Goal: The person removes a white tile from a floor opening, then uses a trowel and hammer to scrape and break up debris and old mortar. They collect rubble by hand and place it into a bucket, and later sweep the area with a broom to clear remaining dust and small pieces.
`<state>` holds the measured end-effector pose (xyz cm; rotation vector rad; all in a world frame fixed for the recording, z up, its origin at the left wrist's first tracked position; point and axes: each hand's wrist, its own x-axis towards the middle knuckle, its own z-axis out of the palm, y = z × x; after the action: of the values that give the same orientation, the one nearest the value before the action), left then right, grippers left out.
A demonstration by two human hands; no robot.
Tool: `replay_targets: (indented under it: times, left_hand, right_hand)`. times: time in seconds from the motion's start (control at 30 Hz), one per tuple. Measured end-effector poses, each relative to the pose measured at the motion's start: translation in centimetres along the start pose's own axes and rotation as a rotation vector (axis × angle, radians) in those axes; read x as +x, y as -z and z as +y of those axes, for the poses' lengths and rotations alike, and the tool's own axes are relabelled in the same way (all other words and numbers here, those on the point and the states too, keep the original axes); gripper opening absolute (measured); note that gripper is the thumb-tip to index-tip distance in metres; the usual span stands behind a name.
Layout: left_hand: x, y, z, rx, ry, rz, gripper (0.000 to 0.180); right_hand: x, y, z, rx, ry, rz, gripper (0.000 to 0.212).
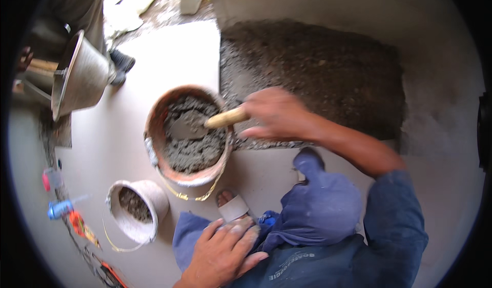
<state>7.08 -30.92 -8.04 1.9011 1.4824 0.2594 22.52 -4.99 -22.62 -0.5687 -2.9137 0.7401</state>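
Observation:
My right hand (271, 113) is closed round the wooden handle of a trowel (225, 118). The trowel's blade lies on wet grey mortar (197, 152) inside a large bucket (152, 115) with an orange-stained inner wall and a yellowish wire handle. Fingers stretched out, my left hand (225, 252) rests on my blue-trousered knee and holds nothing. A smaller whitish bucket (160, 198), part filled with grey-brown material, stands to the left of my knee.
Bare dark ground (318, 78) borders the pale floor tiles (177, 52) beyond my right arm. At upper left another person (82, 4) holds a tilted bucket (89, 80). A blue bottle (60, 209) and an orange item (77, 223) lie along the left wall.

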Motion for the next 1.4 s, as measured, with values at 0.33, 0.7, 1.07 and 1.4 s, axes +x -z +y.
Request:
replay_targets:
  times: [0.33,0.7,1.07,1.4]
  left_hand:
    - [3.3,0.1,0.4,-0.011,0.089,-0.052,0.051]
    - [9.6,0.6,-4.3,-0.148,0.448,-0.149,0.041]
    - [13.3,0.7,-5.7,-0.21,0.523,-0.152,0.039]
    - [13.7,-0.5,-7.5,-0.264,0.568,-0.16,0.032]
  right_hand:
    - [0.8,3.6,-1.1,0.017,-0.032,-0.032,0.02]
    - [-18.7,-4.8,20.5,0.393,-1.255,0.311,0.053]
    - [-18.7,-7.5,29.4,0.037,-1.204,0.44,0.065]
    - [-18.1,-2.5,30.8,0.089,-1.359,0.219,0.056]
